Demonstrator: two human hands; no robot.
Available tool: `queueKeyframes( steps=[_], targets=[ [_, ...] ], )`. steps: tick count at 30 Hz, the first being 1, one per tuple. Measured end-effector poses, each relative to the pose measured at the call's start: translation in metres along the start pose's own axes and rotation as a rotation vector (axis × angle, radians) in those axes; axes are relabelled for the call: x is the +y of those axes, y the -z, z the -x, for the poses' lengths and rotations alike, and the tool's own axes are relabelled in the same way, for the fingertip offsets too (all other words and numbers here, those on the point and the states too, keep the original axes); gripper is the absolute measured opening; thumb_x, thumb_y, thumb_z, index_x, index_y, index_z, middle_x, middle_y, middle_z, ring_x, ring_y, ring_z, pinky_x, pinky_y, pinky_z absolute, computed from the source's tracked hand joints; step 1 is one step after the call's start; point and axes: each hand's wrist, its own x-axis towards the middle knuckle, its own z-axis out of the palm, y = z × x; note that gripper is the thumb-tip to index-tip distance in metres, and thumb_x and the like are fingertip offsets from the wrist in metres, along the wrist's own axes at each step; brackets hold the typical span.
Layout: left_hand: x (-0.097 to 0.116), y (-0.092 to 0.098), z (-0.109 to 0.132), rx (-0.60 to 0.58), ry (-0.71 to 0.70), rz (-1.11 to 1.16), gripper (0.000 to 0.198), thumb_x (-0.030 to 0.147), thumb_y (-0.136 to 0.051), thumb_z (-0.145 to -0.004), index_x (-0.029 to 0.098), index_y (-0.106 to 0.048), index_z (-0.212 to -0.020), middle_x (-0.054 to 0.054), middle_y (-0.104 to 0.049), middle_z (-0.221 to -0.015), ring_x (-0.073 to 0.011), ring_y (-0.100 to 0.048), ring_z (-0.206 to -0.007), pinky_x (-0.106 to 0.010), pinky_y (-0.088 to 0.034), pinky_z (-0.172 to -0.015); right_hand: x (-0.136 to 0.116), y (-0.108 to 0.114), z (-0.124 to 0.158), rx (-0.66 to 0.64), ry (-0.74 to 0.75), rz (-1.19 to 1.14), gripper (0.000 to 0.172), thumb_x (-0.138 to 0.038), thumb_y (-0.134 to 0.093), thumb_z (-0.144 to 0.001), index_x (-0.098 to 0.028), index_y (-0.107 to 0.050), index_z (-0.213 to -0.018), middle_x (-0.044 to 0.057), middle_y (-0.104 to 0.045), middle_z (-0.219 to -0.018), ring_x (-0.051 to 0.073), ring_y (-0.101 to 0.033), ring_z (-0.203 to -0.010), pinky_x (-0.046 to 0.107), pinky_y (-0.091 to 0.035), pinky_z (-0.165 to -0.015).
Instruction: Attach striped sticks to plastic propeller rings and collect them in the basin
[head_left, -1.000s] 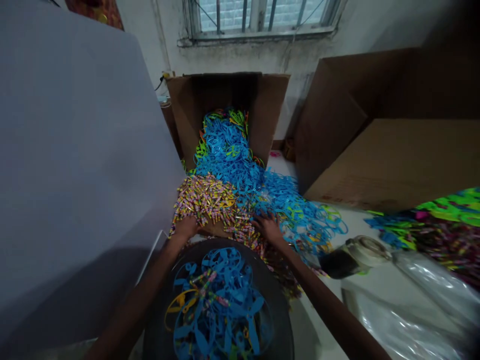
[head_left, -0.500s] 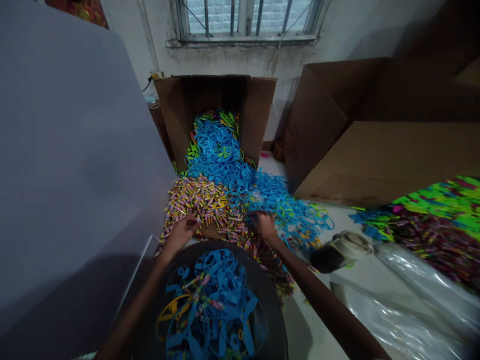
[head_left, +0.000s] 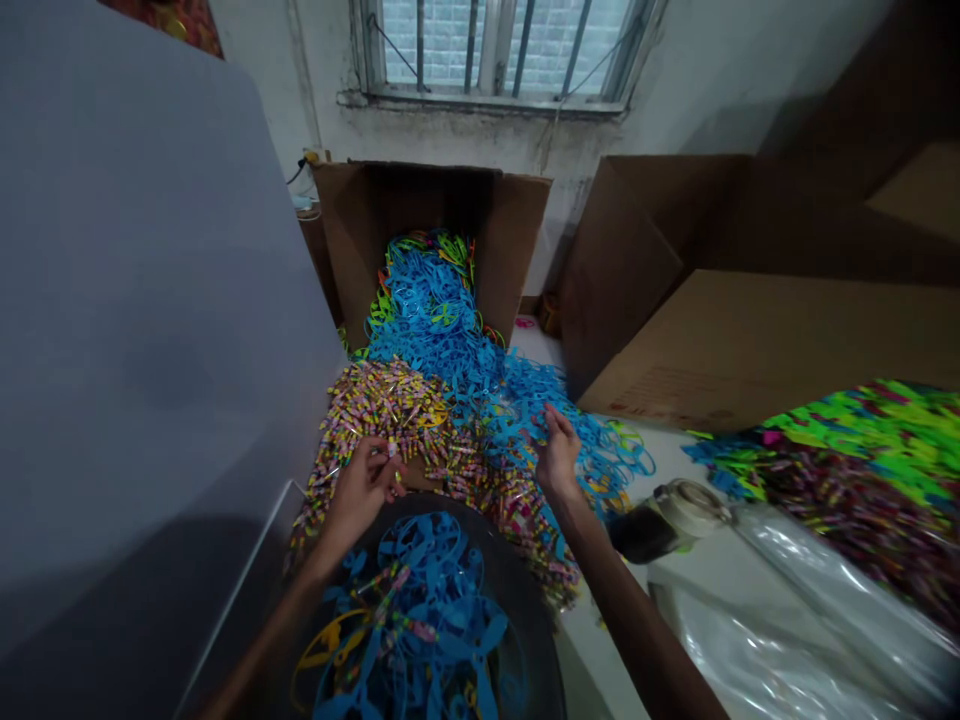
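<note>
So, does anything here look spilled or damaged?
Yes: blue plastic pieces spread out of the cardboard box below the window onto the white surface, looking spilled, though perhaps on purpose. The wall beneath the window also has dark stains.

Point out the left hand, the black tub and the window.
Left hand (head_left: 363, 486), head view: back of the hand.
Black tub (head_left: 526, 588), head view: bare inner wall.
Window (head_left: 496, 50), head view: middle frame post.

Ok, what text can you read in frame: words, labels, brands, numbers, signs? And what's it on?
No legible text.
Right-hand cardboard box: faint reddish printing low on its side, too blurred to read.
Small patterned pieces heaped ahead: too small to tell whether any lettering is on them.
</note>
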Motion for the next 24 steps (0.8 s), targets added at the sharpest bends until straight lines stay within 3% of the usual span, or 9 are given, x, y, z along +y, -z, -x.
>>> queueKeyframes(
  steps=[6,8,10,13,15,20,24],
  targets=[
    [0.028,-0.044,0.032,-0.073,-0.034,0.088,0.031,0.047,-0.051,-0.094,0.021,-0.051,-0.11,0.0,-0.063,-0.079,-0.0153,-0.064,-0.062,-0.022,-0.046,-0.048,-0.052,-0.016,0.108,-0.241,-0.307,-0.19,0.033,-0.042,-0.079,-0.073,-0.024,-0.073,-0.101,0.003,-0.072,-0.103,0.018,-0.069,-0.08,0.033,-0.059,-0.068],
    [0.035,-0.05,0.043,-0.041,-0.048,0.09,0.03,0.045,-0.052,-0.095,0.021,-0.053,-0.112,0.001,-0.06,-0.076,-0.0141,-0.06,-0.06,-0.021,-0.044,-0.047,-0.065,-0.02,0.138,-0.361,-0.504,-0.335,0.041,-0.035,-0.082,-0.073,-0.029,-0.071,-0.112,0.001,-0.074,-0.102,0.017,-0.07,-0.079,0.031,-0.058,-0.071],
    [0.042,-0.05,0.052,-0.002,-0.073,0.087,0.029,0.043,-0.052,-0.096,0.021,-0.054,-0.115,0.002,-0.058,-0.074,-0.0125,-0.055,-0.057,-0.021,-0.042,-0.048,-0.072,-0.021,0.157,-0.436,-0.615,-0.424,0.04,-0.03,-0.084,-0.072,-0.028,-0.072,-0.11,0.001,-0.076,-0.101,0.019,-0.071,-0.086,0.031,-0.058,-0.077],
    [0.052,-0.041,0.063,-0.012,-0.093,0.083,0.029,0.039,-0.053,-0.097,0.021,-0.056,-0.12,0.001,-0.06,-0.077,-0.0111,-0.052,-0.056,-0.021,-0.042,-0.051,-0.076,-0.019,0.166,-0.522,-0.689,-0.408,0.026,-0.031,-0.084,-0.073,-0.021,-0.077,-0.096,0.005,-0.077,-0.097,0.022,-0.071,-0.094,0.031,-0.057,-0.081],
    [0.058,-0.033,0.069,-0.025,-0.097,0.085,0.032,0.037,-0.054,-0.097,0.023,-0.054,-0.126,0.002,-0.061,-0.076,-0.0115,-0.055,-0.058,-0.02,-0.044,-0.054,-0.078,-0.016,0.165,-0.551,-0.714,-0.368,0.023,-0.033,-0.083,-0.074,-0.019,-0.078,-0.091,0.005,-0.078,-0.092,0.021,-0.072,-0.09,0.031,-0.057,-0.08],
    [0.064,-0.025,0.092,0.085,-0.121,-0.072,0.017,0.035,-0.06,-0.094,0.023,-0.065,-0.106,-0.001,-0.069,-0.087,-0.0149,-0.065,-0.077,-0.021,-0.051,-0.067,-0.093,-0.015,0.162,-0.426,-0.687,-0.408,0.019,-0.031,-0.086,-0.071,-0.021,-0.079,-0.086,0.001,-0.078,-0.088,0.016,-0.071,-0.081,0.025,-0.057,-0.077],
    [0.07,-0.027,0.104,0.041,-0.12,-0.102,0.02,0.034,-0.058,-0.095,0.025,-0.069,-0.109,-0.003,-0.07,-0.1,-0.0179,-0.067,-0.089,-0.022,-0.056,-0.066,-0.106,-0.019,0.169,-0.389,-0.636,-0.417,0.02,-0.031,-0.087,-0.069,-0.021,-0.079,-0.085,0.001,-0.078,-0.087,0.017,-0.071,-0.079,0.027,-0.057,-0.074]
  ],
)
